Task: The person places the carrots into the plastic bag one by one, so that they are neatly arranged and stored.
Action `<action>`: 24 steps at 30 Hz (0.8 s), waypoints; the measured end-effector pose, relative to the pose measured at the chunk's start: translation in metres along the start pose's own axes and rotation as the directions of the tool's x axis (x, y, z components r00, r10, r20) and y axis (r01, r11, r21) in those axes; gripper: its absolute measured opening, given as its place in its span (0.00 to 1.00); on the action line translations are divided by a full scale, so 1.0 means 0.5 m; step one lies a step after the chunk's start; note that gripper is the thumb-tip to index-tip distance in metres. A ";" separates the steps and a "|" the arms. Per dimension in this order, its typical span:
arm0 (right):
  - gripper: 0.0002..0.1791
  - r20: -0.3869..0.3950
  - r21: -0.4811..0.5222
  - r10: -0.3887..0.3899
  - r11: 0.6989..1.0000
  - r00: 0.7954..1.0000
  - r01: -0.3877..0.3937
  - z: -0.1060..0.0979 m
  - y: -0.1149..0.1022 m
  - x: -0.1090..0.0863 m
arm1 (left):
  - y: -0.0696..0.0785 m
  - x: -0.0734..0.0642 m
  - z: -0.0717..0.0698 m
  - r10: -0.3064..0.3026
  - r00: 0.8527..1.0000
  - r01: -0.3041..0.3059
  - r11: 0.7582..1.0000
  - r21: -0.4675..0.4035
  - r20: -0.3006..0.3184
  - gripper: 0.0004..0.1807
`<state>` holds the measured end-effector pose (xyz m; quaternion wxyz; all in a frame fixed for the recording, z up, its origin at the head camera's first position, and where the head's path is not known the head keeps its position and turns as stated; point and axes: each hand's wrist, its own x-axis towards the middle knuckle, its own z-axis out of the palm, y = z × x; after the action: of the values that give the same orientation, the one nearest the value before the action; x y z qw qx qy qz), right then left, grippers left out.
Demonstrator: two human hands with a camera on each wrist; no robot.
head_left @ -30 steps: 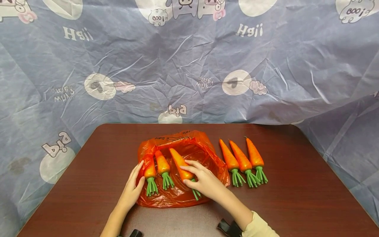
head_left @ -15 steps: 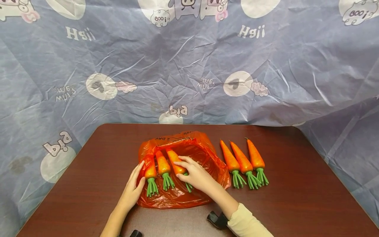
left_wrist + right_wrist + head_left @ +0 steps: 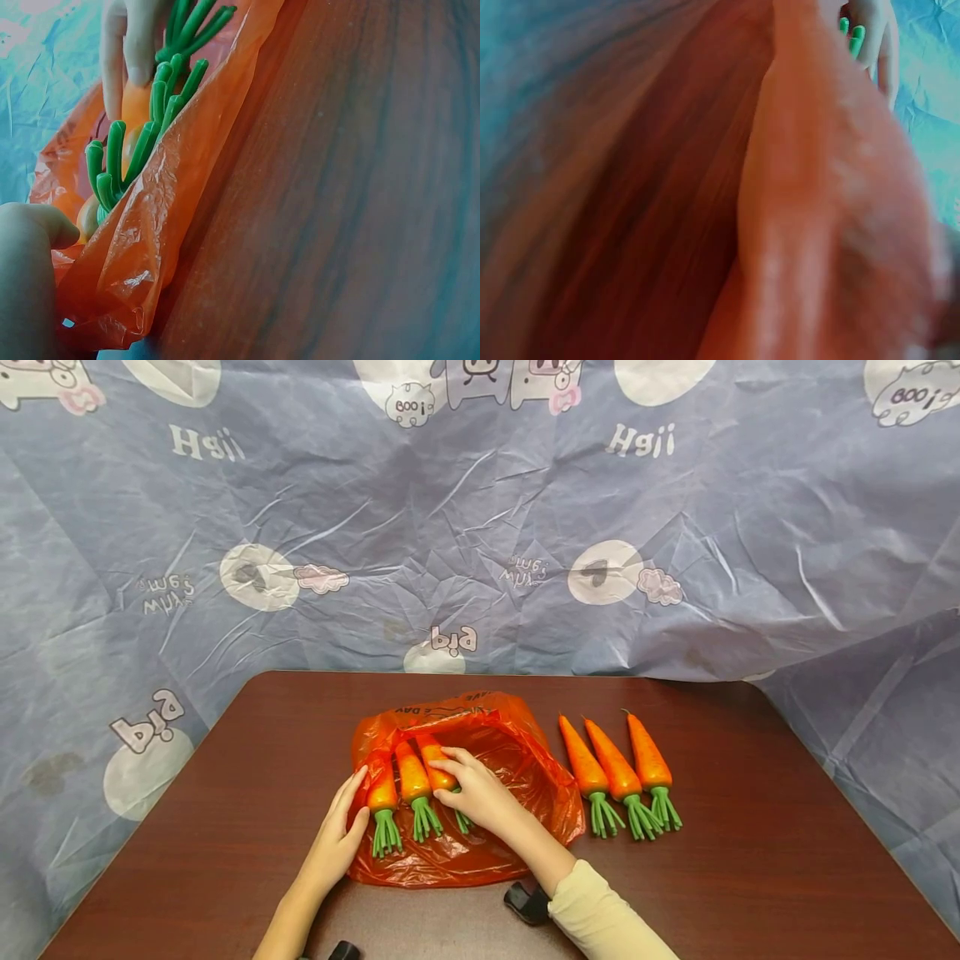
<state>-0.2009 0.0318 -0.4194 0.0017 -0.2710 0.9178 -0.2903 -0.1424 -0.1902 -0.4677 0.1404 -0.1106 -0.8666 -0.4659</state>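
Observation:
In the head view, an orange-red plastic bag (image 3: 480,870) lies spread with its mouth toward me. Two carrots with green stalks, a left one (image 3: 382,793) and a middle one (image 3: 412,774), lie side by side inside it. My right hand (image 3: 483,793) grips a third carrot (image 3: 431,750) just right of them, thumb and fingers on either side, covering much of it. At the bag's left edge my left hand (image 3: 337,839) rests with long fingers and spread thumb, touching the plastic beside the left carrot. Blurred bag plastic (image 3: 795,187) fills much of the right wrist view.
Right of the bag, three more carrots lie on the brown table (image 3: 750,827): one nearest the bag (image 3: 581,760), one beside it (image 3: 611,760), and one farther right (image 3: 647,753). A printed blue-grey cloth (image 3: 480,527) hangs behind the table.
My right hand has slid left with its carrot, bringing it close beside the middle one. My left hand and the three carrots outside the bag stay in place.

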 end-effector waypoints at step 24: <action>0.28 0.094 -0.006 0.070 0.998 0.993 -0.070 0.013 0.010 0.007 | -0.019 0.002 0.004 0.010 1.000 -0.010 1.000 0.008 -0.005 0.30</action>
<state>-0.2055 0.0298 -0.4269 0.0546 -0.2519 0.9260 -0.2758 -0.1467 -0.1934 -0.4759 0.1454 -0.1132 -0.8675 -0.4621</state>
